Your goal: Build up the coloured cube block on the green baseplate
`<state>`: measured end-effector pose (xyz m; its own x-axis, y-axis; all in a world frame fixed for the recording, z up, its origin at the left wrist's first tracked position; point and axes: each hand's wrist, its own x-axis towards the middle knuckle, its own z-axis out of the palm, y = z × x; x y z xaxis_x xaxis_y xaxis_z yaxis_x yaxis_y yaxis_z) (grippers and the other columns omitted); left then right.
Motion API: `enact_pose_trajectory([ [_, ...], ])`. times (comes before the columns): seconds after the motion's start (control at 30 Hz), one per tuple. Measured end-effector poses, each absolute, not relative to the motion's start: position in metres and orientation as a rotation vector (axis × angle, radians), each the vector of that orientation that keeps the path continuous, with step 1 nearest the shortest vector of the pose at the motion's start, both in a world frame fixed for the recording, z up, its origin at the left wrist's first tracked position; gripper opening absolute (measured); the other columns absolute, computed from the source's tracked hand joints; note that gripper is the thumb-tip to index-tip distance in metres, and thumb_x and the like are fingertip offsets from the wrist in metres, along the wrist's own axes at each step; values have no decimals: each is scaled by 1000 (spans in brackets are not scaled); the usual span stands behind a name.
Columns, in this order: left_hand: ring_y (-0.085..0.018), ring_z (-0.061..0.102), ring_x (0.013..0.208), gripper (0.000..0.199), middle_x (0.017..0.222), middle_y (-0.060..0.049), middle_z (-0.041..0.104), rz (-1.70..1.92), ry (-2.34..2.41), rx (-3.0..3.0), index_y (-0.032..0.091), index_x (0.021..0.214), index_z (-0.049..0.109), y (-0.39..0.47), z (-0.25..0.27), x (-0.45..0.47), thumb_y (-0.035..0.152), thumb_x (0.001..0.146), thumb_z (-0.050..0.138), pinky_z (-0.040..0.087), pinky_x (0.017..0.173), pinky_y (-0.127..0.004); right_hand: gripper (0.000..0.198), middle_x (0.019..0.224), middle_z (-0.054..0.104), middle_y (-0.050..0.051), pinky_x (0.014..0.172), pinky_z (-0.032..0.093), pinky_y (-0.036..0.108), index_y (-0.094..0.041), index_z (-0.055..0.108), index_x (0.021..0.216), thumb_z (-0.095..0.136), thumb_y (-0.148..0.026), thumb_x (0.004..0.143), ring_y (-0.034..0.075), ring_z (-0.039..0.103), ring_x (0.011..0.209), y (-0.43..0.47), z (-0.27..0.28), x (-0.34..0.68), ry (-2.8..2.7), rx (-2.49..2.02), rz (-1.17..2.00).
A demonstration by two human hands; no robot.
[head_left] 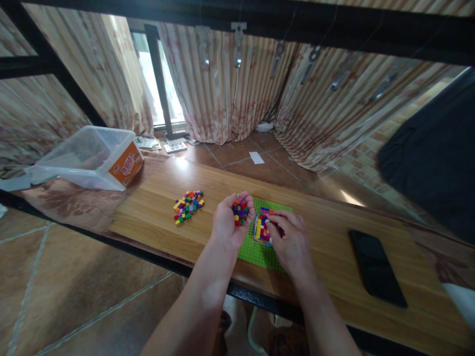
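Daylight entered through the window at upper left, burnt out to white. Glare marked the wooden board left of centre. Metal clips at upper right were blurred; toy bricks showed soft detail. Wide-angle distortion stretched the frame's edges.

Board: wood, smooth and semi-gloss, grain visible, bright glare at its far left end; bricks smooth hard plastic by look, baseplate plastic with a studded, rough-looking face, phone smooth and dark with a low gloss. Bin: translucent plastic, smooth, with a printed label; paper flat, matt white. Curtain pleated cloth, matt; hooks shiny metal; frame black, apparently painted metal; floor smooth tile, faint sheen, rougher grout lines.
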<state>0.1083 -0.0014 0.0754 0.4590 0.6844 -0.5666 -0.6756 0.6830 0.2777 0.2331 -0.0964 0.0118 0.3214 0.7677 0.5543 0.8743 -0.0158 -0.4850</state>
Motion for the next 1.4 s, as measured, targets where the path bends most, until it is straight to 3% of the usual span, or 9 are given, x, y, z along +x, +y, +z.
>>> enact_pose_trajectory([
  [0.47,-10,61,56,27,66,-6,64,843,708,2,8,78,65,0,76,108,14,94,45,52,53,-17,21,97,71,8,87,49,43,-22,75,84,56,-24,93,25,60,95,-96,11,234,-1435,-1773,-176],
  [0.73,-10,61,55,26,65,-6,64,845,706,-3,8,78,65,0,75,108,14,94,45,52,52,-18,15,103,68,8,89,49,45,-23,76,79,63,-29,86,25,61,97,-96,7,233,-1243,-1800,-73],
  [0.93,-10,61,56,25,65,-6,63,852,705,-7,8,80,66,0,75,108,14,93,46,52,53,-18,20,116,65,11,99,43,52,-23,76,94,68,-36,82,29,57,111,-100,6,235,-1135,-1848,-87],
  [1.17,-10,60,55,27,64,-6,63,847,700,-11,8,77,65,1,75,109,14,93,45,52,52,-17,30,118,65,14,102,42,53,-20,72,104,66,-42,85,29,58,114,-96,1,240,-1049,-1834,-15],
  [1.4,-10,60,56,24,65,-6,64,842,706,-25,9,78,66,1,75,109,14,92,47,52,53,-17,34,109,69,13,97,46,49,-18,72,105,66,-44,84,26,63,102,-89,-9,243,-983,-1822,106],
])
